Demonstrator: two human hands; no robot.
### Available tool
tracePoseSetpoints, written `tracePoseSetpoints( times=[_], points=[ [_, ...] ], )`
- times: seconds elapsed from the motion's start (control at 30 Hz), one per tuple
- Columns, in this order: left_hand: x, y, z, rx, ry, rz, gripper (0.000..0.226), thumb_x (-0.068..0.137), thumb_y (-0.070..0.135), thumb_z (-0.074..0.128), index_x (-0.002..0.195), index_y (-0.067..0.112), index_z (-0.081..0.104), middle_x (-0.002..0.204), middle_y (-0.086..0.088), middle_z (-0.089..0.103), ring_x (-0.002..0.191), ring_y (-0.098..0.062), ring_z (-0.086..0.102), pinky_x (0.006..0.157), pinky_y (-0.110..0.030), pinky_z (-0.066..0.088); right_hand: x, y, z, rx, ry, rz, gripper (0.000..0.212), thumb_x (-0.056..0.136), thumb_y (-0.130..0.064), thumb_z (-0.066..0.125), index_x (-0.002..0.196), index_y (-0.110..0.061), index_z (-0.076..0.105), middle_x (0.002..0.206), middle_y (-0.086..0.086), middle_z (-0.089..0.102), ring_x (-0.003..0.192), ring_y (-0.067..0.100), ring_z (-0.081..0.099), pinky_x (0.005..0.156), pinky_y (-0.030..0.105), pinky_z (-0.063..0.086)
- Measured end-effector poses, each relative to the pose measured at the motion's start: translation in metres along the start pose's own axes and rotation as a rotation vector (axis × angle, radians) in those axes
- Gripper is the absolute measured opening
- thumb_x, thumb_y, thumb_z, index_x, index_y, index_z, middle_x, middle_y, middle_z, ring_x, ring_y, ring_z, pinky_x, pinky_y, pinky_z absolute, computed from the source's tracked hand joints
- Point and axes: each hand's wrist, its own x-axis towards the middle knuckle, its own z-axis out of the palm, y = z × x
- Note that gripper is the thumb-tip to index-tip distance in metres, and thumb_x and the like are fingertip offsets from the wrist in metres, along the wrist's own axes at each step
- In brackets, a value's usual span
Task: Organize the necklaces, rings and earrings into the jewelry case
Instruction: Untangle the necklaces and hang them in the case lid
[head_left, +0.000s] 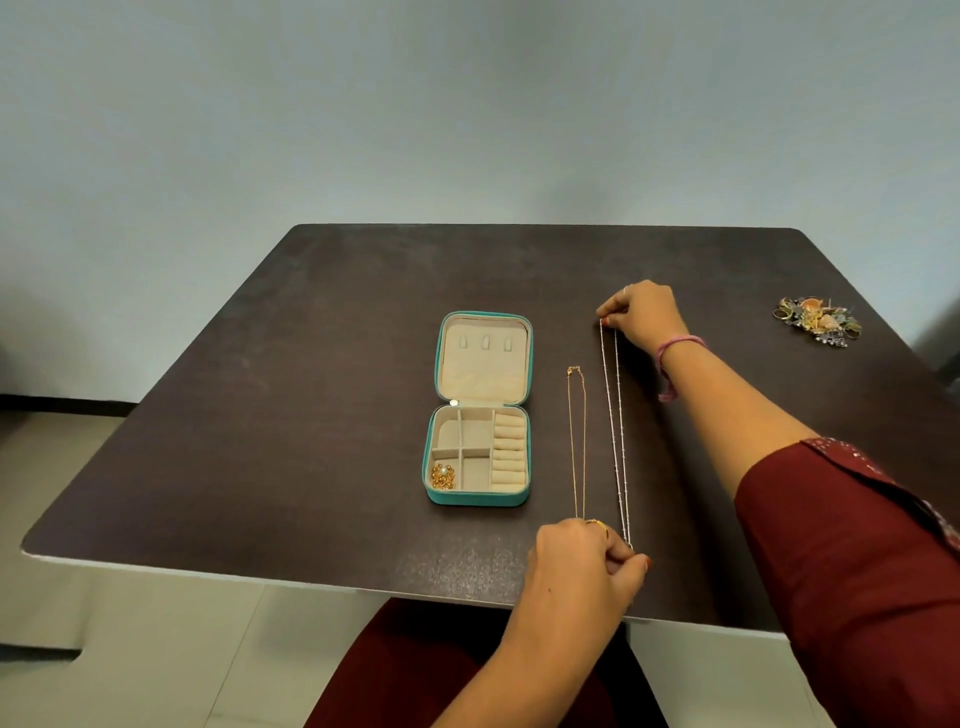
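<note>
Silver necklace: the silver necklace (615, 431) lies stretched in a long narrow loop on the dark table (311, 364), right of the case, running from far to near.
Right hand: the right hand (644, 312) reaches forward with fingers curled down, pinching the far end of the silver chain against the table; a pink thread band sits on the wrist.
Left hand: the left hand (587, 561), near the table's front edge, has its fingers curled and pinches the near end of the same chain.
Gold necklace: the gold necklace (576, 441) lies just left of the silver one, also drawn out straight, clasp at the far end, near end by the left hand.
Jewelry case: the teal jewelry case (480, 410) stands open and flat; beige lining, three tabs in the lid, ring rolls on the right.
Earrings in case: gold earrings (443, 476) fill the near-left compartment.
Loose pile: a jewelry heap (818, 319) sits well apart at far right.
Writing: none legible.
</note>
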Motion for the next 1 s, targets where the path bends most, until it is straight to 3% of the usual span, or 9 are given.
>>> tracePoseSetpoints(
  times=[0.1, 0.23, 0.43, 0.6, 0.73, 0.83, 0.9, 1.0],
  points=[
    [-0.001, -0.001, 0.000, -0.016, -0.007, 0.000, 0.021, 0.089, 0.031, 0.063, 0.080, 0.015, 0.072, 0.049, 0.012, 0.053, 0.049, 0.000, 0.055, 0.070, -0.017, 0.053, 0.004, -0.001, -0.001, -0.016, -0.029, 0.023, 0.018, 0.090, -0.007, 0.062, 0.105, -0.009, 0.073, 0.115, 0.011, 0.067, 0.110, 0.023, 0.060, 0.101, 0.029, 0.042],
    [-0.002, -0.003, 0.000, -0.023, -0.004, 0.013, 0.019, 0.089, 0.031, 0.064, 0.082, 0.015, 0.073, 0.050, 0.014, 0.052, 0.046, 0.003, 0.054, 0.068, -0.012, 0.050, 0.004, -0.001, -0.001, -0.044, -0.049, 0.020, 0.020, 0.091, -0.005, 0.060, 0.107, -0.008, 0.072, 0.115, 0.011, 0.068, 0.109, 0.024, 0.060, 0.101, 0.028, 0.041],
    [-0.004, -0.002, -0.006, -0.075, -0.026, 0.012, 0.022, 0.089, 0.030, 0.064, 0.086, 0.012, 0.076, 0.058, 0.007, 0.061, 0.052, 0.000, 0.057, 0.075, -0.023, 0.055, -0.002, 0.000, 0.000, -0.093, -0.042, -0.035, 0.026, 0.095, -0.003, 0.051, 0.112, -0.008, 0.070, 0.122, 0.011, 0.065, 0.114, 0.027, 0.058, 0.101, 0.029, 0.039],
    [-0.009, -0.001, -0.022, -0.183, 0.020, -0.046, 0.020, 0.088, 0.032, 0.065, 0.074, 0.020, 0.073, 0.066, -0.006, 0.070, 0.057, -0.011, 0.067, 0.067, -0.031, 0.059, -0.014, -0.002, -0.005, 0.025, 0.059, -0.057, 0.034, 0.092, 0.006, 0.045, 0.113, -0.006, 0.068, 0.119, 0.014, 0.066, 0.112, 0.026, 0.060, 0.098, 0.023, 0.040],
    [-0.008, -0.009, -0.053, -0.194, 0.163, -0.009, 0.021, 0.086, 0.029, 0.068, 0.065, 0.027, 0.068, 0.059, -0.001, 0.069, 0.053, -0.005, 0.063, 0.063, -0.025, 0.057, -0.033, -0.014, -0.013, 0.158, 0.183, -0.124, 0.037, 0.089, 0.008, 0.044, 0.110, -0.009, 0.070, 0.113, 0.010, 0.068, 0.106, 0.021, 0.062, 0.088, 0.014, 0.038],
    [-0.003, -0.029, -0.075, -0.112, 0.348, 0.080, 0.011, 0.082, 0.027, 0.073, 0.072, 0.023, 0.075, 0.066, 0.012, 0.069, 0.065, -0.001, 0.064, 0.069, -0.018, 0.052, -0.053, -0.029, -0.018, 0.279, 0.207, -0.176, 0.034, 0.089, 0.005, 0.047, 0.106, -0.012, 0.072, 0.104, 0.005, 0.071, 0.092, 0.011, 0.063, 0.085, 0.017, 0.044],
    [-0.001, -0.042, -0.086, -0.138, 0.434, 0.083, 0.008, 0.082, 0.025, 0.073, 0.074, 0.025, 0.074, 0.073, 0.012, 0.068, 0.067, -0.005, 0.063, 0.065, -0.021, 0.053, -0.069, -0.041, -0.019, 0.290, 0.155, -0.223, 0.033, 0.088, 0.003, 0.049, 0.105, -0.015, 0.072, 0.100, 0.001, 0.071, 0.089, 0.008, 0.063, 0.085, 0.017, 0.046],
    [-0.001, -0.060, -0.100, -0.108, 0.555, 0.097, 0.006, 0.088, 0.019, 0.066, 0.089, 0.023, 0.070, 0.086, 0.011, 0.062, 0.073, -0.001, 0.059, 0.059, -0.009, 0.045, -0.095, -0.061, -0.019, 0.186, -0.067, -0.334, 0.024, 0.090, -0.009, 0.057, 0.107, -0.018, 0.071, 0.099, -0.006, 0.068, 0.089, 0.005, 0.061, 0.078, 0.010, 0.043]
  ],
)
